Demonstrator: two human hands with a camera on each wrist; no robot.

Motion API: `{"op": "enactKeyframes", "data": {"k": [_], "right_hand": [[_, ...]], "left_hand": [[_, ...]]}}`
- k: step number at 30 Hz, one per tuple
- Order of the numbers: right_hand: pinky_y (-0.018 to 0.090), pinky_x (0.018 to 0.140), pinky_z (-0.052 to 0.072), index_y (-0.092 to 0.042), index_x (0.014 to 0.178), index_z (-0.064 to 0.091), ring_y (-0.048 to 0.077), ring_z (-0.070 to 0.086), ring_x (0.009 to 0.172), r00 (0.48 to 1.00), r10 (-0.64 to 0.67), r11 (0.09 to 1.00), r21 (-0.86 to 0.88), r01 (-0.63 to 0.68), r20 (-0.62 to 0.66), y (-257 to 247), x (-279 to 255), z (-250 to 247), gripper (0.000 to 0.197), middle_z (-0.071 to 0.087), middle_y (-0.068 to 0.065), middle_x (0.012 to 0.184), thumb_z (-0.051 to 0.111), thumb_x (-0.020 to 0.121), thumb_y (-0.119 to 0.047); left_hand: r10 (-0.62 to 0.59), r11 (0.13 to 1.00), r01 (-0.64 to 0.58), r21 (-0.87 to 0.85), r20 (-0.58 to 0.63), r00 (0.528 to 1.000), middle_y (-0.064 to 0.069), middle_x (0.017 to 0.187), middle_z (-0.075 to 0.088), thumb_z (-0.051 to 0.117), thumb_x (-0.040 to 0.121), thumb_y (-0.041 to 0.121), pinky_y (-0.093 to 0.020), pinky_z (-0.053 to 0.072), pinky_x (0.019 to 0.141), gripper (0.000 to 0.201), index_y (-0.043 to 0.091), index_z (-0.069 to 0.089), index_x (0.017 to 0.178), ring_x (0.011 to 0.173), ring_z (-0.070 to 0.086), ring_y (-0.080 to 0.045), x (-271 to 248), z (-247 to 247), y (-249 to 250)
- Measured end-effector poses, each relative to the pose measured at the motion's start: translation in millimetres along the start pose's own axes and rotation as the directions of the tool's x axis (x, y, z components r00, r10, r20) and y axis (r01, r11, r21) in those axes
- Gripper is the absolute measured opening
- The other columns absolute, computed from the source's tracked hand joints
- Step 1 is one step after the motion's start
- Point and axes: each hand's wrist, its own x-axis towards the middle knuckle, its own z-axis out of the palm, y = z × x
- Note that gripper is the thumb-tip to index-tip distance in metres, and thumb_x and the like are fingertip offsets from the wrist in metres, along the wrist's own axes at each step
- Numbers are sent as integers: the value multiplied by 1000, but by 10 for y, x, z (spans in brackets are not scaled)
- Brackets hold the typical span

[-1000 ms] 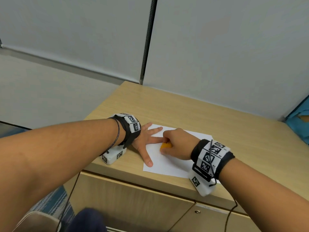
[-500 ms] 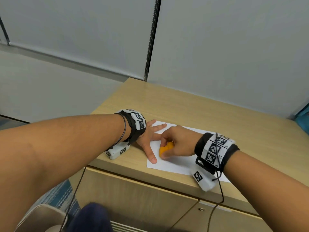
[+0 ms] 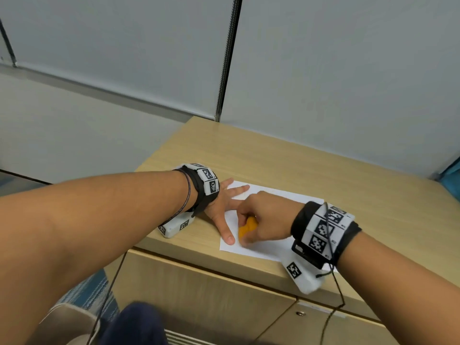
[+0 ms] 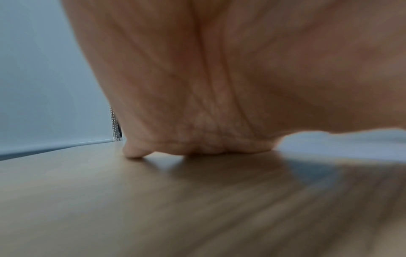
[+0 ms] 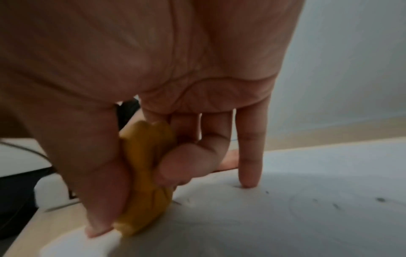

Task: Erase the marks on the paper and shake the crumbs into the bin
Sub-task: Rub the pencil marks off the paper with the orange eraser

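White paper (image 3: 271, 247) lies at the near edge of the wooden table (image 3: 311, 170). Left hand (image 3: 224, 207) lies flat on the paper's left edge, fingers straight and spread. Right hand (image 3: 266, 220) has its grip clamped on an orange eraser (image 3: 246, 229), thumb against fingers, eraser tip pressed on the paper beside the left thumb. Dark crumbs (image 5: 380, 199) and faint pencil marks (image 5: 294, 207) lie on the sheet. Pale bin (image 3: 67, 324) sits on the floor, lower left.

Orange eraser (image 3: 246, 229) on white paper (image 3: 271, 247)

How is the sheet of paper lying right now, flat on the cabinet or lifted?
Flat. The paper lies spread on the cabinet top, the left hand pressing it down, the right hand rubbing the eraser.
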Motion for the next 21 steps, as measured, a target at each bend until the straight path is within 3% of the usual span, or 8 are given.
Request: {"op": "enactKeyframes", "data": {"k": [5,9,14,18,21], "right_hand": [[27,69,45,-25,89,69,9,57,74,982,116,993,37,-112,-145,190,-19,-26,21,61,-13,81,79,80,-40],[25,68,49,-25,91,72,4,57,70,999,41,997,62,-41,-5,104,-142,11,24,66,-10,81,82,77,-41],[26,68,47,-25,87,70,8,58,74,977,145,988,84,-133,-158,252,-190,21,24,65,-12,82,83,76,-42],[24,70,50,-24,92,74,4,57,73,996,74,995,74,-70,-47,154,-279,52,25,65,-14,80,83,76,-42],[28,74,52,-24,91,72,11,60,81,966,186,981,85,-173,-182,260,-265,37,25,64,-15,84,80,78,-44]], "left_hand": [[-4,1000,4,4,-15,1000,11,155,-40,64,66,82,-67,-4,112,118,59,-22,142,144,-32,-37,-16,-12,37],[-4,1000,4,-3,-8,1000,12,155,-40,64,64,84,-67,-4,112,119,61,-24,140,144,-32,-36,-16,-12,10],[-10,1000,10,8,-13,1000,11,155,-39,63,63,85,-68,-4,112,122,60,-27,140,145,-30,-36,-10,-2,32],[-16,1000,16,6,-6,1000,11,155,-39,63,63,84,-68,-4,112,122,58,-28,141,145,-30,-36,-23,-16,40],[-12,1000,12,2,-2,1000,11,155,-39,63,61,86,-69,-4,111,123,59,-27,141,145,-29,-37,-12,-18,35]]}}
